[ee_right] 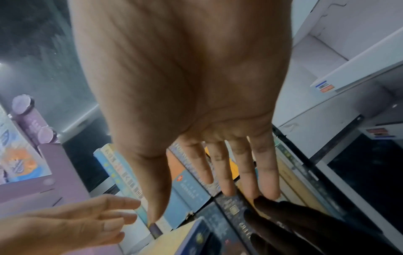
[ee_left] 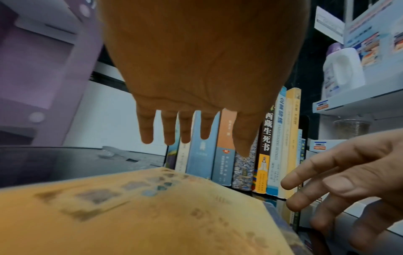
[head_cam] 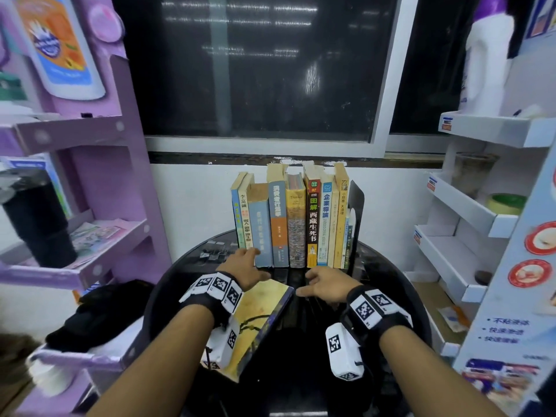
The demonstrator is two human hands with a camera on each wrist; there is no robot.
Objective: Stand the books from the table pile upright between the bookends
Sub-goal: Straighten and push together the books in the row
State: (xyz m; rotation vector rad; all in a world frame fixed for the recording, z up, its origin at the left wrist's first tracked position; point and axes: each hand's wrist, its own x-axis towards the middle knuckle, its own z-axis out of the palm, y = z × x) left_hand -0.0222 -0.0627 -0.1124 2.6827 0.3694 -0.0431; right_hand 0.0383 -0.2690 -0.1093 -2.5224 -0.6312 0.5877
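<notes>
Several books [head_cam: 296, 218] stand upright in a row at the back of the round black table [head_cam: 382, 299], against a black bookend [head_cam: 357, 206] on their right. A yellow book with a dark blue spine [head_cam: 264, 314] [ee_left: 152, 215] lies flat in front of the row. My left hand [head_cam: 249, 261] hovers over its far end with straight, spread fingers, holding nothing. My right hand [head_cam: 311, 284] [ee_right: 205, 205] is flat just right of the book's spine. Its fingertips [ee_right: 270, 193] meet their reflection on the glossy table. No left bookend shows.
A purple shelf unit [head_cam: 90, 176] with a black tumbler [head_cam: 39, 218] stands at the left. White shelves [head_cam: 469, 206] stand at the right, a dark window behind. Small clips [head_cam: 213, 251] lie on the table left of the row. Black cloth [head_cam: 99, 314] lies low at the left.
</notes>
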